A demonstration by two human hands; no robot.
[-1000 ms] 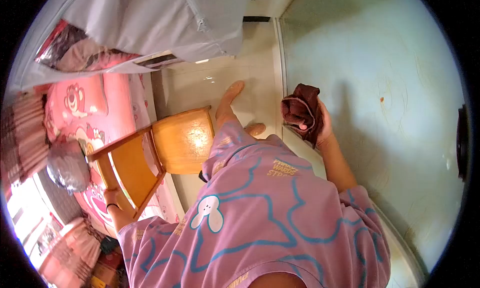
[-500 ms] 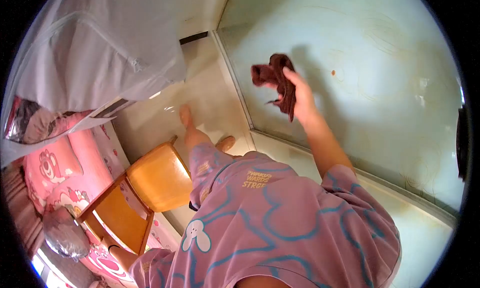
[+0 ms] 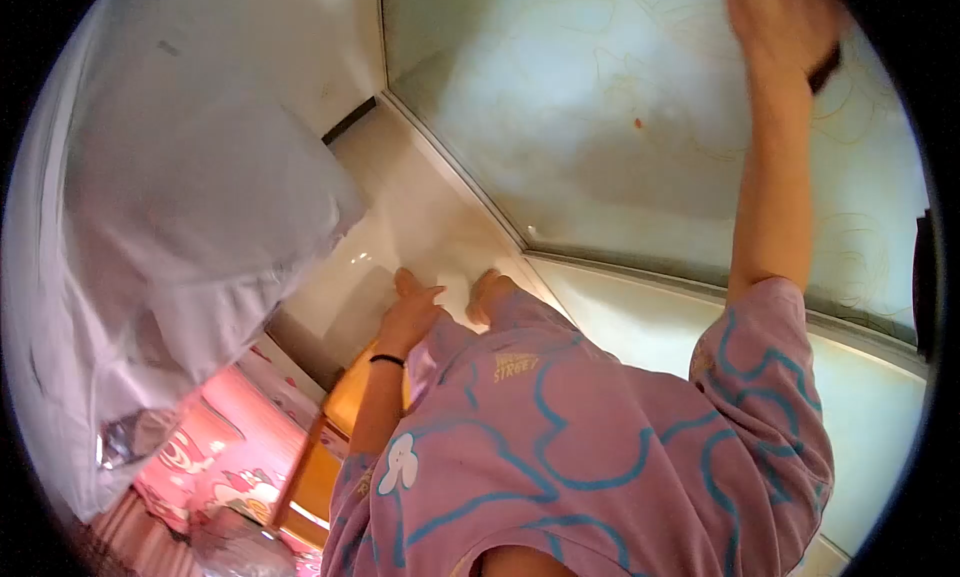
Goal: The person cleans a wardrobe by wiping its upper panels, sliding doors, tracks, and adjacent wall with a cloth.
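Note:
My right hand (image 3: 785, 19) is raised at the top right, against a pale greenish panel (image 3: 570, 97) with a metal edge. It is curled over a dark cloth (image 3: 825, 72), of which only a small part shows past the wrist. Faint yellowish scribbled lines and a small reddish spot (image 3: 638, 124) mark the panel. My left hand (image 3: 408, 322) hangs low near my legs, a black band round its wrist. Its fingers are apart and nothing shows in them.
A wooden chair (image 3: 318, 467) stands at my left, partly behind my arm. Beyond it lies pink printed bedding (image 3: 235, 462) with a clear plastic bag (image 3: 240, 542). A large grey-white cover (image 3: 190, 207) hangs at the left. My bare feet (image 3: 488, 292) are on the tiled floor.
My right hand has moved up and right across the panel with the cloth. My left hand has come away from the chair and down beside my legs. The view has shifted.

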